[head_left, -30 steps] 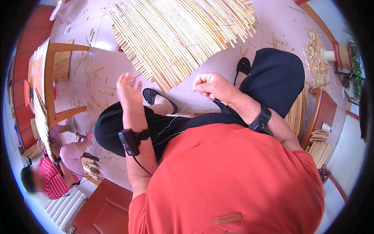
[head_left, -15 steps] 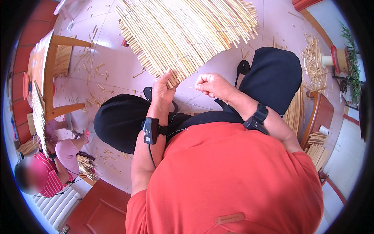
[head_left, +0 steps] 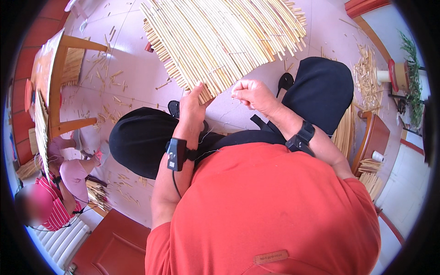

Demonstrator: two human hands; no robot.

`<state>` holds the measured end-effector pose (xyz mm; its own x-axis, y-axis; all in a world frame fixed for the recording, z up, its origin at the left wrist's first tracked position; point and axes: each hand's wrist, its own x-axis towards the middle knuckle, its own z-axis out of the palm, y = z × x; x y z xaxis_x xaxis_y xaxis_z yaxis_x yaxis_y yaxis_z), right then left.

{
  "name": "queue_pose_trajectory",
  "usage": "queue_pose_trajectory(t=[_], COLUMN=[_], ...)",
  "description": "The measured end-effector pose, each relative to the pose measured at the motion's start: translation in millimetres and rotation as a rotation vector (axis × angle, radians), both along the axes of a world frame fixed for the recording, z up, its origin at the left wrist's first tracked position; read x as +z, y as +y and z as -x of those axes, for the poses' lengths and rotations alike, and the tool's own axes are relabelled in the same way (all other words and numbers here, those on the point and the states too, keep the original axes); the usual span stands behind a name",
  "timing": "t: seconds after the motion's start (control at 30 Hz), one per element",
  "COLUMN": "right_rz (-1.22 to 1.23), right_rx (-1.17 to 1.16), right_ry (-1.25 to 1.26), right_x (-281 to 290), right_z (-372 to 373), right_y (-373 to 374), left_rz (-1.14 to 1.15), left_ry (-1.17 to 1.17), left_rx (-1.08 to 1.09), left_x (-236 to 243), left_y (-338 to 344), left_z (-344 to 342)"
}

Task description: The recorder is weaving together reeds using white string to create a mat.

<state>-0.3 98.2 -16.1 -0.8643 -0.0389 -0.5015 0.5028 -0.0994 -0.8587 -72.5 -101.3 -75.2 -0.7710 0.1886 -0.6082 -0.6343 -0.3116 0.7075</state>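
A mat of straight, pale yellow reed stalks (head_left: 224, 41), bound with rows of thin thread, fills the top middle of the view. My left hand (head_left: 193, 104) is closed on its near corner, with the thumb over the stalks and the other fingers beneath, partly hidden. Just right of that corner, apart from the mat, my right hand (head_left: 254, 95) is pinched, thumb against forefinger, on a fine white thread. Loose thread (head_left: 224, 123) trails between my hands toward my lap; much of it is too thin to follow.
Cut reed pieces (head_left: 121, 85) litter the pale tiled floor. At left stands a wooden table (head_left: 56, 85), and below it another person (head_left: 57, 197) sits holding a similar mat (head_left: 41, 130). More reeds (head_left: 366, 78), a wooden stool (head_left: 373, 137) and a thread spool (head_left: 378, 156) are at right.
The mat has shifted slightly right and down with my left hand. My right hand has moved slightly up and right, still pinched.
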Motion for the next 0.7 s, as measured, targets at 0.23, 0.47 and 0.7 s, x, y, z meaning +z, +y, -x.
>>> queue_pose_trajectory(t=[0.23,0.47,0.7], right_rz=[0.135,0.047,-0.886], right_rx=[-0.122,-0.196,-0.115], right_ry=[0.024,0.068,0.871], right_x=[15.6,-2.5,0.2], right_z=[2.3,-1.0,0.3], right_y=[6.6,4.9,15.4], left_rz=[0.659,-0.219,-0.426], left_ry=[0.363,-0.264,0.05], left_rx=[0.053,0.041,0.064], left_x=[28.8,16.4,10.6], left_y=[-26.2,-5.9,16.1], left_z=[-27.5,-8.0,-13.0])
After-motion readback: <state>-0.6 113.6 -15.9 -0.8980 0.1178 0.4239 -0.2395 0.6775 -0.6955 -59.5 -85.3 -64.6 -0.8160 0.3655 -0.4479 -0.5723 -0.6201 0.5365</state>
